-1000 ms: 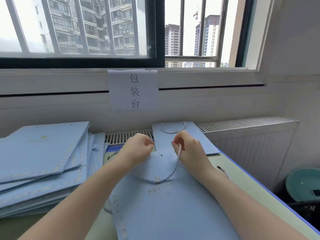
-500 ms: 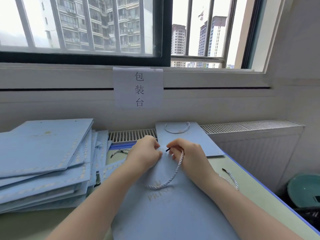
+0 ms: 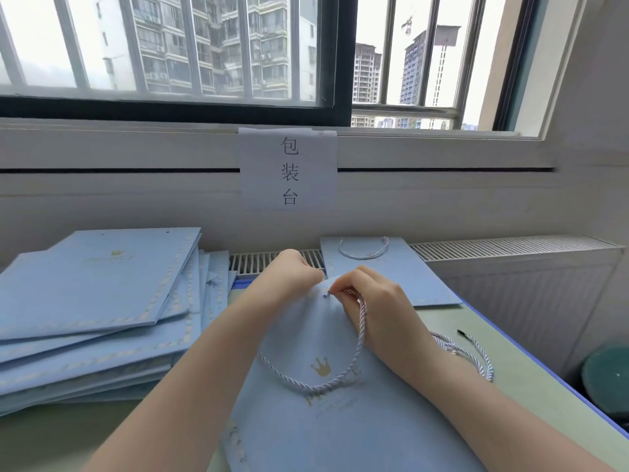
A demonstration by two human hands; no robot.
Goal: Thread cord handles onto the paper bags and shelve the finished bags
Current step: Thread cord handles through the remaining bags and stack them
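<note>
A flat light-blue paper bag [image 3: 340, 420] with a gold crown print lies in front of me on the table. A white-and-grey twisted cord [image 3: 326, 383] loops across its face. My right hand [image 3: 377, 308] pinches the cord's end at a small hole near the bag's top edge. My left hand [image 3: 292, 277] grips the bag's top edge just left of the hole, fingers curled. Behind the hands lies a finished bag [image 3: 391, 270] with a cord handle fitted.
A tall slanting stack of flat blue bags [image 3: 102, 301] fills the left of the green table [image 3: 476, 335]. Loose cords [image 3: 473, 352] lie to the right of my right arm. A radiator [image 3: 510, 267] and a paper sign [image 3: 289, 168] stand behind; a teal stool [image 3: 606, 379] sits lower right.
My right hand has brought the cord's tip down to the hole near the bag's top edge. The view has tilted slightly; the left hand keeps its grip on the bag.
</note>
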